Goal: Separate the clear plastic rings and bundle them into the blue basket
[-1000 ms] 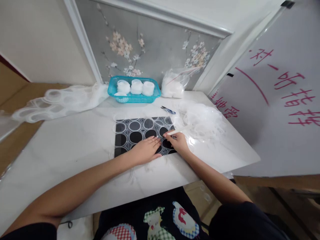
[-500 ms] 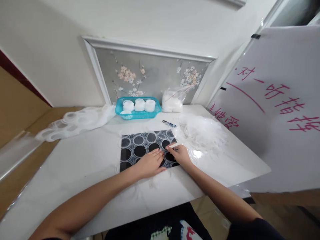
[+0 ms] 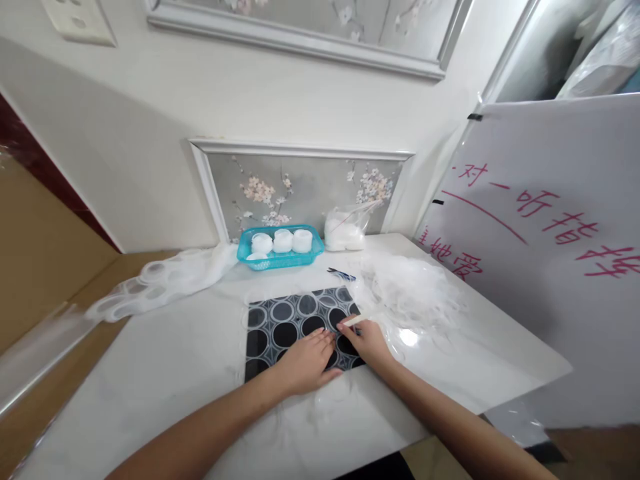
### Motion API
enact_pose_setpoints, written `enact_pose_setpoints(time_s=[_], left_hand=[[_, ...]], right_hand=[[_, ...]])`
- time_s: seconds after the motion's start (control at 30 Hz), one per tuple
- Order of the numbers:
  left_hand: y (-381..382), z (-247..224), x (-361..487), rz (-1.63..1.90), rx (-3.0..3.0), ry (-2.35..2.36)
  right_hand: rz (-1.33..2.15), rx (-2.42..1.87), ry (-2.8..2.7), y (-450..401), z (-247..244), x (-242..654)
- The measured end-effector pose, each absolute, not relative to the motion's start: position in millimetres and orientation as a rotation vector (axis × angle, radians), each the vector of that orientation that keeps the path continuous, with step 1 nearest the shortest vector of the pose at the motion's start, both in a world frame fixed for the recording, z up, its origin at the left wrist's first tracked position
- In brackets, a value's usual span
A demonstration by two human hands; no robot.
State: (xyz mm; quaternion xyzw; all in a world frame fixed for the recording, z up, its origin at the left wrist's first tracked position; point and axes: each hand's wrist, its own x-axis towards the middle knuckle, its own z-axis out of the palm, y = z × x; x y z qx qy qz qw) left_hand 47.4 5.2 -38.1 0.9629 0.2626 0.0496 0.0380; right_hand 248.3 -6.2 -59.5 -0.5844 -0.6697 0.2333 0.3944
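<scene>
A black mat patterned with pale-edged circles [image 3: 285, 312] lies on the white table. My left hand [image 3: 307, 363] rests flat on its lower right part, fingers stretched out and close together. Just to the right, my right hand [image 3: 369, 341] pinches a slim white stick [image 3: 356, 321] over the mat's right edge; its exact kind is unclear. The fingertips of my right hand are low over the circles, and whatever lies beneath them is hidden. Close behind the mat is a small dark blue pointed tool [image 3: 342, 274], perhaps snips.
A heap of sheer white scraps [image 3: 415, 293] lies right of the mat. Behind stand a turquoise basket [image 3: 280, 263] with white rolls and a clear bag [image 3: 345, 233] of white material. White netting with round holes [image 3: 165, 277] trails left. A whiteboard [image 3: 525, 300] borders the right side.
The view has tilted up, so the table and everything on it sit lower in the picture. Both hands keep nearly the same places on the mat, the right still pinching the white stick.
</scene>
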Motion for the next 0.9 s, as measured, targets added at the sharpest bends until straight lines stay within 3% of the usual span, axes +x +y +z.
enact_pose_setpoints(time_s=[0.13, 0.37, 0.63, 0.77, 0.9], left_hand=[[5, -31, 49, 0.126, 2.893, 0.775], [10, -20, 42, 0.133, 2.788, 0.746], [14, -28, 46, 0.346, 2.907, 0.683], [13, -32, 47, 0.316, 2.986, 0.661], [14, -31, 47, 0.303, 3.024, 0.665]], right_hand=[[0.306, -1.479, -1.986, -6, -49, 248], [-0.035, -1.731, -1.300, 62, 31, 330], [0.608, -1.669, -1.385, 7, -35, 311], [0.589, -1.632, -1.295, 3, -37, 308], [0.262, -1.477, -0.919, 5, -27, 314]])
